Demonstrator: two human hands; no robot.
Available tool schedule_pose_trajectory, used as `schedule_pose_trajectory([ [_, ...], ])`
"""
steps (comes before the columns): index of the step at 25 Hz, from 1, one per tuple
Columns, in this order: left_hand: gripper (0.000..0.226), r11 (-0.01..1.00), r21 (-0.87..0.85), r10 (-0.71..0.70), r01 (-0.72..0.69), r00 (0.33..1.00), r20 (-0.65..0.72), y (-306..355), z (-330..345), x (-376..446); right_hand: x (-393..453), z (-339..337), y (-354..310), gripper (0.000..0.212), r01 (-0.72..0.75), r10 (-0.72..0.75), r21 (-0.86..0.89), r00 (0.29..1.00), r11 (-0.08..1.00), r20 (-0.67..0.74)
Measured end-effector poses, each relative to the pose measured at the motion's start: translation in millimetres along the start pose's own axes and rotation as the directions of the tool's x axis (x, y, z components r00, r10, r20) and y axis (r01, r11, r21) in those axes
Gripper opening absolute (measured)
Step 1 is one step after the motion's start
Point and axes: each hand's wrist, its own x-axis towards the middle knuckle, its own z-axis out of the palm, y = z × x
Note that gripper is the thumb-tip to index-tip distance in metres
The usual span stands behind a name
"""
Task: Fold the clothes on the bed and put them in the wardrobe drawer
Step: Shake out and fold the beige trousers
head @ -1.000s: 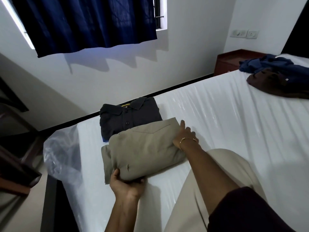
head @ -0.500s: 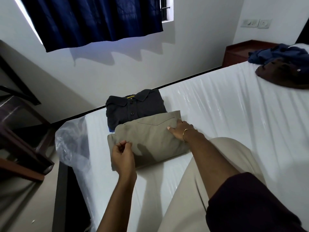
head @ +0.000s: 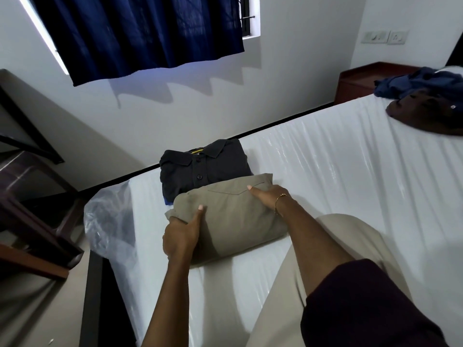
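A folded khaki garment (head: pixel 233 216) lies on the white bed (head: pixel 338 171), its far edge overlapping a folded dark polo shirt (head: pixel 200 166). My left hand (head: pixel 181 234) grips the khaki garment's near-left edge, thumb on top and fingers underneath. My right hand (head: pixel 269 196), with a thin bracelet at the wrist, grips the garment's right end, thumb lying flat on top. A pile of unfolded dark blue and brown clothes (head: pixel 426 101) lies at the bed's far right.
A crumpled clear plastic sheet (head: pixel 107 221) hangs over the bed's near-left corner. Dark wooden furniture (head: pixel 30 209) stands at the left and a wooden bedside table (head: pixel 360 81) at the far right. A blue curtain (head: pixel 140 33) covers the window.
My left hand has moved from above the khaki garment to its left edge and taken hold. My right hand has shifted slightly along the right end. The camera moved closer.
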Motion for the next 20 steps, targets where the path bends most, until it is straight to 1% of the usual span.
schedule_pose_trajectory([
  [2,0.056,0.995,-0.098,0.027,-0.028,1.0,-0.008,-1.4,-2.7,-0.8,3.4,0.4,-2.1,0.072,-0.022,0.024,0.077,0.999,0.997,-0.03],
  [3,0.048,0.987,-0.164,0.006,-0.006,1.0,-0.002,-5.6,-5.5,-0.6,5.0,2.6,-2.9,0.066,-0.034,0.037,0.096,0.999,0.995,-0.031],
  [6,0.038,0.931,-0.341,-0.119,0.128,0.992,0.046,-17.3,-19.1,12.1,11.2,13.7,-6.7,0.05,-0.045,0.046,0.115,0.999,0.992,-0.004],
  [8,0.032,0.926,-0.33,-0.161,0.183,0.983,0.094,-17.9,-24.5,26.8,14.6,18.8,-7.8,0.048,-0.055,0.053,0.133,0.998,0.99,0.019],
  [9,0.031,0.933,-0.306,-0.162,0.188,0.981,0.109,-15.3,-24.5,34.5,17.5,21.3,-7.5,0.048,-0.057,0.053,0.14,0.998,0.989,0.032],
  [10,0.035,0.94,-0.287,-0.153,0.181,0.981,0.117,-10.3,-23.5,40.0,21.1,23.8,-6.7,0.048,-0.062,0.056,0.144,0.998,0.988,0.043],
  [12,0.057,0.952,-0.274,-0.11,0.137,0.988,0.113,-2.6,-16.9,50.0,30.3,29.0,-5.1,0.049,-0.075,0.072,0.13,0.997,0.989,0.023],
  [13,0.065,0.953,-0.276,-0.096,0.123,0.989,0.11,-0.7,-13.0,55.5,36.1,30.9,-4.2,0.049,-0.074,0.075,0.12,0.997,0.99,0.001],
  [14,0.066,0.95,-0.29,-0.089,0.117,0.99,0.11,-1.1,-9.7,60.4,41.2,32.6,-3.5,0.048,-0.067,0.07,0.107,0.997,0.992,-0.026],
  [17,0.053,0.88,-0.439,-0.111,0.179,0.978,0.176,-5.6,0.3,64.0,50.8,36.4,-1.8,0.046,0.014,-0.003,0.083,0.991,0.996,-0.131],
  [18,0.05,0.883,-0.438,-0.113,0.167,0.983,0.148,-5.6,4.0,62.4,52.1,38.1,-0.9,0.051,0.046,-0.034,0.073,0.987,0.996,-0.157],
  [19,0.05,0.921,-0.372,-0.103,0.118,0.993,0.06,-5.1,7.5,58.8,52.4,40.5,1.2,0.055,0.076,-0.07,0.026,0.981,0.997,-0.179],
  [20,0.049,0.971,-0.232,-0.07,0.05,0.995,-0.077,-3.1,8.7,55.6,53.3,44.1,3.6,0.055,0.106,-0.116,-0.059,0.974,0.993,-0.194],
])
